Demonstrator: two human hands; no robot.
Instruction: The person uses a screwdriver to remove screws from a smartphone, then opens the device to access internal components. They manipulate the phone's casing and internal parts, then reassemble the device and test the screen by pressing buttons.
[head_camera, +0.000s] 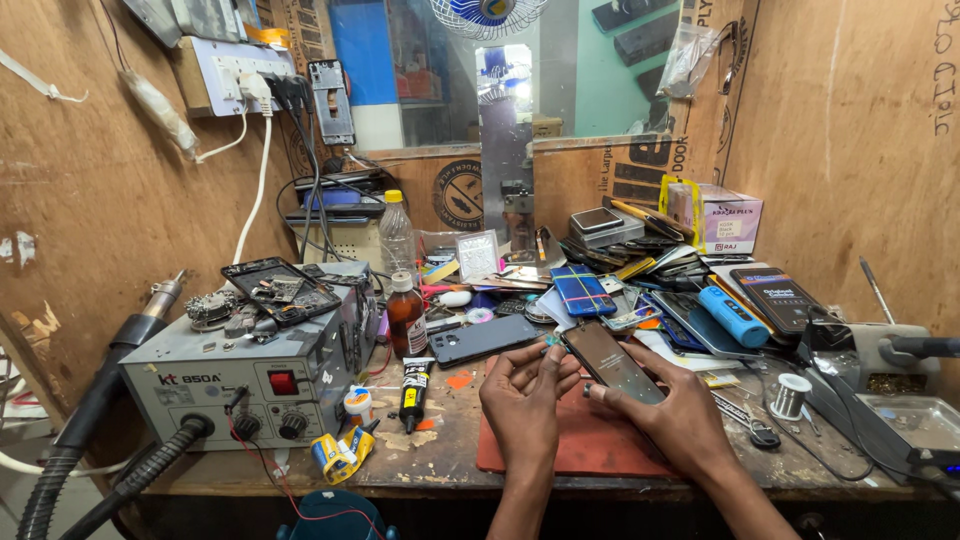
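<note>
While the thin, rigid, likely fragile phone (612, 362) is clamped edgewise by both hands' fingers (553, 362) above the red mat (590, 440), its slick glass is best avoided.

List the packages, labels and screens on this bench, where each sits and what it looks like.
Phone: dark screen, held between left hand and right hand.
Cardboard box: back right, white with pink print.
Black tube: beside the grey station, yellow label.
Brown bottle: bench centre-left, white cap.
</note>
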